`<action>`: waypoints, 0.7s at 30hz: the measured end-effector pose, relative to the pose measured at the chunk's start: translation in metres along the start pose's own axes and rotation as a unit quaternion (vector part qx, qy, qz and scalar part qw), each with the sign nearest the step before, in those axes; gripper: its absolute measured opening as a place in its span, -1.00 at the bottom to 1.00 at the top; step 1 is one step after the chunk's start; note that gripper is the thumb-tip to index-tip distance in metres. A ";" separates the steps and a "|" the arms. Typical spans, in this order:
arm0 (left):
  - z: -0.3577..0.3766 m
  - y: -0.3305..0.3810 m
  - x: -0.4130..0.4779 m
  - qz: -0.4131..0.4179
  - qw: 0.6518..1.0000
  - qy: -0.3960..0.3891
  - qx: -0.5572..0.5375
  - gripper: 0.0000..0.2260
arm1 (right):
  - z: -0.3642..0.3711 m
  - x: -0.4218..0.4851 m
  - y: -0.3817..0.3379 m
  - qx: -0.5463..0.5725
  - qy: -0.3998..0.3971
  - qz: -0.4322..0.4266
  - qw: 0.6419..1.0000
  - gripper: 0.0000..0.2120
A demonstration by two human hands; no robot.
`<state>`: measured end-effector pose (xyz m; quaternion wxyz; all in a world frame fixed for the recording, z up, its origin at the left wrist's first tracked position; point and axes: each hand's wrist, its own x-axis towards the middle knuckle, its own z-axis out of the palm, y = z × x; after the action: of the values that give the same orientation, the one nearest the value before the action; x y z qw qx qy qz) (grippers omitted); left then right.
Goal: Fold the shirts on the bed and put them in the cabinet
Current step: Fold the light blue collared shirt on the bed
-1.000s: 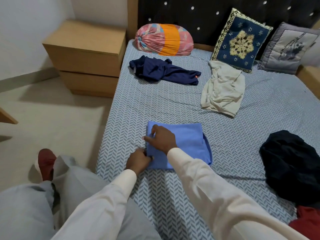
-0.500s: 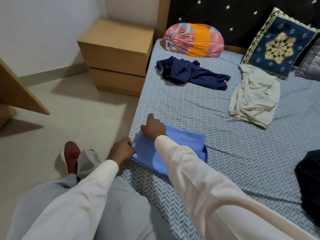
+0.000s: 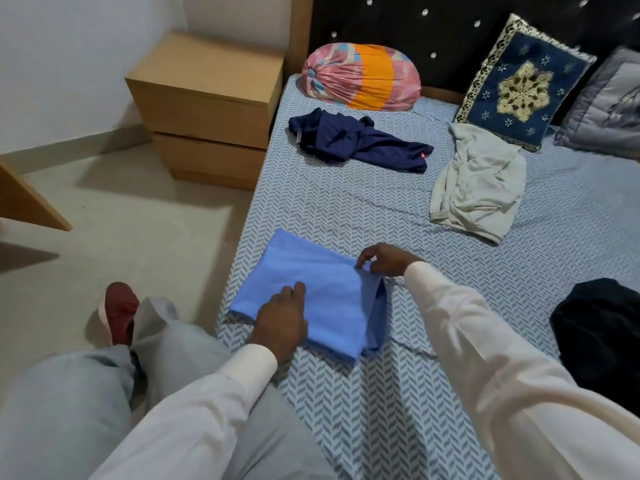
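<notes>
A folded light blue shirt (image 3: 322,292) lies near the left edge of the bed (image 3: 381,393). My left hand (image 3: 282,318) rests flat on its near side with the fingers spread. My right hand (image 3: 382,261) pinches the shirt's far right corner. A crumpled navy shirt (image 3: 356,142) lies farther up the bed, and a cream shirt (image 3: 479,187) is bunched to its right. A black garment (image 3: 602,327) sits at the right edge.
A wooden bedside cabinet (image 3: 207,109) with two drawers stands on the floor left of the bed head. A pink and orange bolster (image 3: 360,77), a blue embroidered cushion (image 3: 523,88) and a grey cushion (image 3: 609,109) line the headboard. A wooden panel (image 3: 24,199) juts in at left.
My right hand has moved from the shirt's left edge to its right corner. My left hand has come off the near left edge and now lies on top of the shirt.
</notes>
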<state>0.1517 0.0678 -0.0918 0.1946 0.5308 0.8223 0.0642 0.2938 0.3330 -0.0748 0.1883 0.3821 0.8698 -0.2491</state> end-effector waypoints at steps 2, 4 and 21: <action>0.006 0.023 -0.009 0.045 0.999 -0.004 -0.026 -0.45 | -0.008 -0.012 0.011 0.030 -0.008 -0.009 0.999 -0.63; 0.011 0.045 -0.015 0.080 0.997 -0.006 -0.004 -0.42 | -0.007 -0.017 0.018 0.033 -0.027 -0.034 0.999 -0.49; 0.050 0.102 -0.015 0.033 0.986 -0.021 0.162 -0.63 | 0.021 -0.014 0.021 0.024 0.070 -0.031 0.997 -0.53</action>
<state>0.2630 0.0927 -0.1021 0.1207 0.5833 0.7997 -0.0749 0.3215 0.3255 -0.0907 0.1101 0.3759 0.8860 -0.2482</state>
